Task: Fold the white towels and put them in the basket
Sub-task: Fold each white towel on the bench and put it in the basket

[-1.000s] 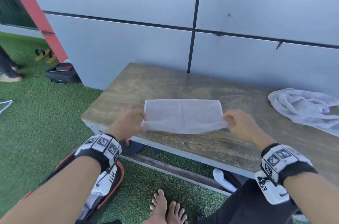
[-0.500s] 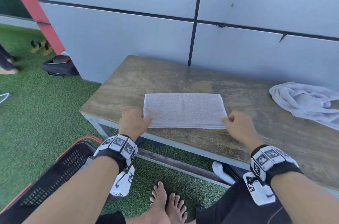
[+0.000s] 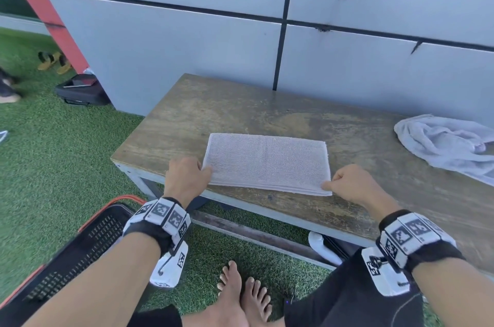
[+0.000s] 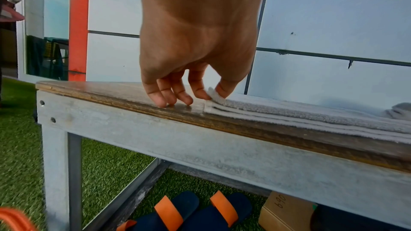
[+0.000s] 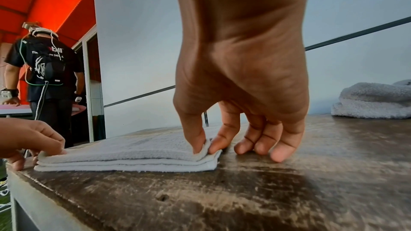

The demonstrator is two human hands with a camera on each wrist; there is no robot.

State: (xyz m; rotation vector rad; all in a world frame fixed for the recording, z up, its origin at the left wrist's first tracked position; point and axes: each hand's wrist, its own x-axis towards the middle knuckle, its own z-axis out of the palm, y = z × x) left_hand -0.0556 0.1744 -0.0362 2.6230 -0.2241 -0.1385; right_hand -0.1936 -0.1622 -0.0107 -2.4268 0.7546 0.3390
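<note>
— What do I have on my feed?
— A white folded towel [image 3: 267, 163] lies flat in layers near the bench's front edge. A second towel [image 3: 449, 147] sits crumpled at the far right. The black basket [image 3: 80, 254], orange-rimmed, stands on the grass, lower left.

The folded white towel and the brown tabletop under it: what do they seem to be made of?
The folded white towel looks like cotton terry: a nubby looped surface and soft, thick layers at its edge. The brown tabletop seems to be plywood, worn and stained matt; thin stacked layers show along its edge in the left wrist view.
</note>
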